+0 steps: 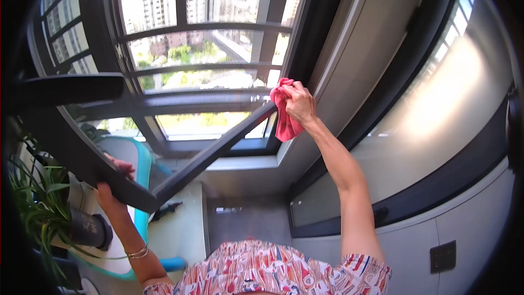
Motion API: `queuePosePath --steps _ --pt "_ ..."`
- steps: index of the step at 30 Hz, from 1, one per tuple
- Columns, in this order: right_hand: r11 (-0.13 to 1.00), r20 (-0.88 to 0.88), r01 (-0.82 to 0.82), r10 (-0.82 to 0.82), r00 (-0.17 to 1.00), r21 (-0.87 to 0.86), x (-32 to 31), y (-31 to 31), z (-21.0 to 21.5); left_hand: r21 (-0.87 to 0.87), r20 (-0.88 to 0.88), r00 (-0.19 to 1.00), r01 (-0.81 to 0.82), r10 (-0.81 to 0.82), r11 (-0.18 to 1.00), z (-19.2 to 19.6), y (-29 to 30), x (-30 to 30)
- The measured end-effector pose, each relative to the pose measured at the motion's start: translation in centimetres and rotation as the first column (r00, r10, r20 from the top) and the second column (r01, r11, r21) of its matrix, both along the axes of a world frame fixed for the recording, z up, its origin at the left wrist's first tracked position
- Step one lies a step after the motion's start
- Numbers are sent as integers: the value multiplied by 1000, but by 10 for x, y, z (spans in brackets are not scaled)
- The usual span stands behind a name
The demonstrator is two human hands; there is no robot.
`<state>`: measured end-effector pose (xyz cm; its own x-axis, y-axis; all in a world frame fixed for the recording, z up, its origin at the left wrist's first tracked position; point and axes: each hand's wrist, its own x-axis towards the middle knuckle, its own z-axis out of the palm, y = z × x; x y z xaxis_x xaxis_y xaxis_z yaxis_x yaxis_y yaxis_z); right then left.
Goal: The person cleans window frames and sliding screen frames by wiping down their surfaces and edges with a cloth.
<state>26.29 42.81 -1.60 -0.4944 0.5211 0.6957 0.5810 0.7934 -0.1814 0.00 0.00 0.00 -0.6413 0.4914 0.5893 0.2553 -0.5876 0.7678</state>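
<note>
Clenching red cloth (287, 125) in right hand (301, 104) at far end of dark sash (210, 154), grasping it near lower corner with left hand (107, 198); apparently underway (cannot tell finished stretches from remaining).

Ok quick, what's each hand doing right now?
Left hand: closed around the edge of the dark window frame, partly hidden by it.
Right hand: closed, holding a bunched pink cloth.

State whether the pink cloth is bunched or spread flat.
Bunched: the pink cloth is gathered into folds, gripped by the right hand.
</note>
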Motion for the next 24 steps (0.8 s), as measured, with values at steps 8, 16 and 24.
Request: queuePosePath --steps 8,16,24 --pt "875 -501 75 201 842 478 -17 8 249 -33 54 999 -7 9 999 -7 -11 7" --pt "612 -456 476 -204 867 631 -48 15 391 -49 171 985 -16 24 999 -30 -14 -5" --pt "642 -302 284 -84 950 712 -29 31 312 -21 124 991 -46 48 999 -22 -16 1"
